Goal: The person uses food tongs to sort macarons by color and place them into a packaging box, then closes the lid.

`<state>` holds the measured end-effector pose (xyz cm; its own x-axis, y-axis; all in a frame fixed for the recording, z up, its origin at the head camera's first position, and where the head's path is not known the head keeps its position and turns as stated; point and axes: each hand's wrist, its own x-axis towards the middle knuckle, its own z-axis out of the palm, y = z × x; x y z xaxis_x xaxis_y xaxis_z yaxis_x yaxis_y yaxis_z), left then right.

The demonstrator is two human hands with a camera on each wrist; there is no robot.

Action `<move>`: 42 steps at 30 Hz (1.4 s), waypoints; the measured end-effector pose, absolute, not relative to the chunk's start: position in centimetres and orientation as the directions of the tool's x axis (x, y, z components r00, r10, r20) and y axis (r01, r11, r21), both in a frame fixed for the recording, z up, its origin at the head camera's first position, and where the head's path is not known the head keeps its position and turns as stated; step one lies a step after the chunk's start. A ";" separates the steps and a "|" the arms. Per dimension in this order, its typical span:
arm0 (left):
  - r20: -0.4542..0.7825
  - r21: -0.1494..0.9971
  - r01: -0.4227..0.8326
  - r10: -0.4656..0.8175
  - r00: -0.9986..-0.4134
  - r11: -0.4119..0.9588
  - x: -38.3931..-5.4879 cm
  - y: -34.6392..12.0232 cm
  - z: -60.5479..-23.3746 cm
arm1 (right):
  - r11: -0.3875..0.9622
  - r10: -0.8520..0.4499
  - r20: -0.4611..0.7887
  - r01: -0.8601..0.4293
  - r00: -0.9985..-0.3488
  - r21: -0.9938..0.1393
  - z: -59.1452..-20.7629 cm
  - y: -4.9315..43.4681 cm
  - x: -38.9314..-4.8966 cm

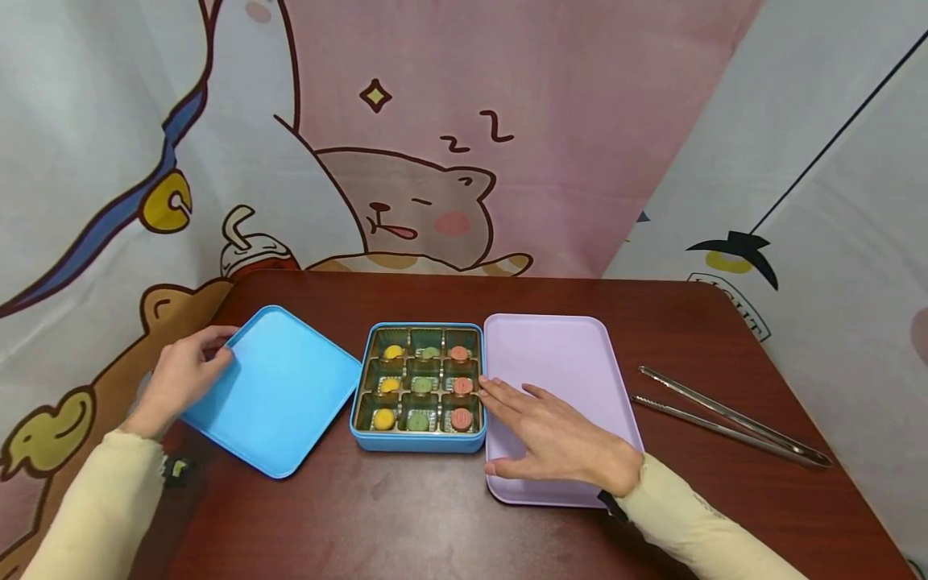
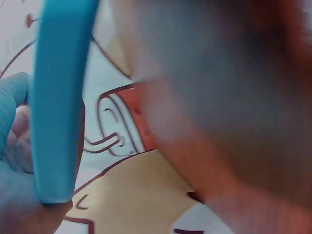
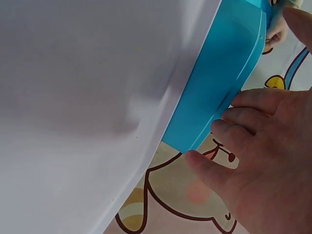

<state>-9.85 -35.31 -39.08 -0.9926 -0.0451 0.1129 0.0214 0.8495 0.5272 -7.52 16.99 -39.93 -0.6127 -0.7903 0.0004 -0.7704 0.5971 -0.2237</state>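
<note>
A square blue box (image 1: 418, 442) with a gold compartment insert stands in the middle of the table. Its compartments hold small round pieces: a column of yellow ones (image 1: 383, 419), a column of green ones (image 1: 418, 421) and a column of pinkish-orange ones (image 1: 461, 419). To the left is a flat blue lid (image 1: 271, 395), turned at an angle, a corner close to the box. My left hand (image 1: 181, 374) pinches this lid by its left edge, thumb against it in the left wrist view. With fingers extended, my right hand (image 1: 558, 435) touches the box's right side, over a lavender tray (image 1: 554, 346).
Metal tongs (image 1: 732, 419) lie spread on the table (image 1: 406, 524) to the right of the tray. The tray sits directly beside the box. A cartoon-printed cloth (image 1: 565, 145) hangs behind the table and at its sides.
</note>
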 end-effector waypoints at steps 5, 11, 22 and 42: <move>0.180 0.539 0.022 -0.089 -0.980 0.842 -9.8 -35.2 -37.3 | 0.605 -0.785 -0.006 -0.764 -0.620 -0.224 -39.9 17.0 -7.5; 0.225 0.560 0.028 -0.120 -0.967 0.828 -9.6 -34.7 -35.3 | 0.608 -0.783 -0.012 -0.760 -0.622 -0.232 -39.9 17.0 -7.5; 0.361 0.609 0.115 -0.145 -0.921 0.785 -10.4 -32.9 -32.3 | 0.607 -0.782 -0.002 -0.761 -0.624 -0.229 -39.8 17.0 -7.4; 0.528 0.734 0.319 -0.208 -0.824 0.600 -11.9 -25.5 -29.9 | 0.601 -0.661 0.117 -0.616 -0.741 -0.509 -37.7 16.0 -7.8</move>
<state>-11.86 -25.47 -29.90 -0.8237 -0.2080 0.5275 0.3186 0.5999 0.7339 -7.80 16.03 -37.67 -0.7411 -0.6610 0.1174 -0.6164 0.6006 -0.5093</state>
